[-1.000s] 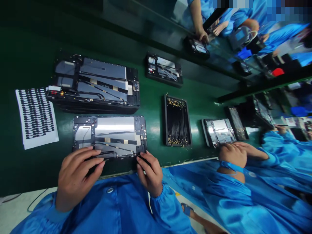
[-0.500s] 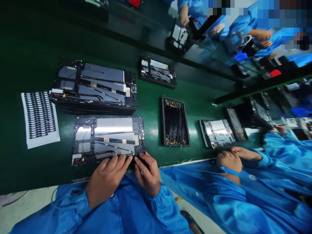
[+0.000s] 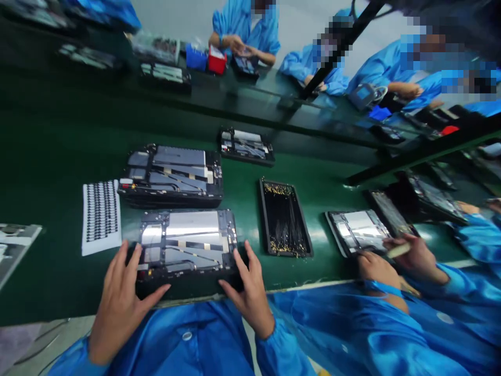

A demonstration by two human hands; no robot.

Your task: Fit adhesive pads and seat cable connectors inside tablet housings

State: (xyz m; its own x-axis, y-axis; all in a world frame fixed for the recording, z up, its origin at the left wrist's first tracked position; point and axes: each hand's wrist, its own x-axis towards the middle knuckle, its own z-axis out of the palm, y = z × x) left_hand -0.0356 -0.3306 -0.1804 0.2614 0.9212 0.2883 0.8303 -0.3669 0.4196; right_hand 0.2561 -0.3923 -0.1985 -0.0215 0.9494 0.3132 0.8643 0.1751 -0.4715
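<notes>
An opened phone-like device [image 3: 191, 230], with silver plates, a black frame and thin cables, lies flat at the front of the bench. My left hand [image 3: 119, 297] is open at its left end, fingers spread and thumb stretched along the front edge. At the right end my right hand [image 3: 250, 292] is also open, fingertips beside or lightly touching the frame; contact is hard to tell. Behind the device is a stack of similar devices [image 3: 176, 175]. To the left lies a white sheet [image 3: 92, 246] with rows of small black strips.
A black tray [image 3: 263, 214] of thin black cables with gold ends stands to the right. Another device [image 3: 246, 146] sits at the back. On the right, a co-worker's hand [image 3: 379, 271] is by a further device [image 3: 358, 227]. A grey-white panel [image 3: 19, 243] shows at far left.
Both hands have left the device's front edge, where the fingers were pressing, and spread apart to its two ends. The view has shifted, bringing more of the far bench into sight.
</notes>
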